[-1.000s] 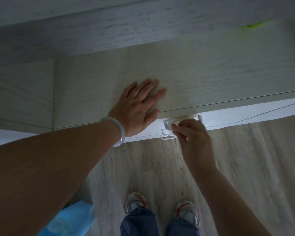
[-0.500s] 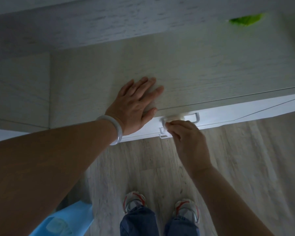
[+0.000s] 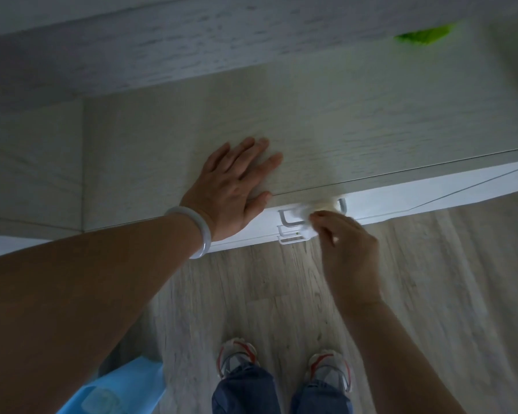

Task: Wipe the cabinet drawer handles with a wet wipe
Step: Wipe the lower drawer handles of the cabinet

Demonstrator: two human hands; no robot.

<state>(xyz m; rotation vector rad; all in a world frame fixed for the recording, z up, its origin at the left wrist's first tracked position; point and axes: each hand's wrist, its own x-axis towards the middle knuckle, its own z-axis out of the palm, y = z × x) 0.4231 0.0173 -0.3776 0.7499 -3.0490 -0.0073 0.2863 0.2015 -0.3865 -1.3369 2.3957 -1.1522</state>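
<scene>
On the cabinet top [image 3: 326, 115], left hand [image 3: 234, 186] lies flat; right hand [image 3: 346, 243] pinches wet wipe [image 3: 319, 208].

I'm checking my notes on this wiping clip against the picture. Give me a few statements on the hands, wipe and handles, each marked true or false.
1. The left hand lies flat on the cabinet top. True.
2. The right hand holds nothing. False: it pinches the wet wipe.
3. The wipe is on the top handle. True.
4. The bracelet is on the right wrist. False: the left.
5. The person is barefoot. False: shoes show.
</scene>
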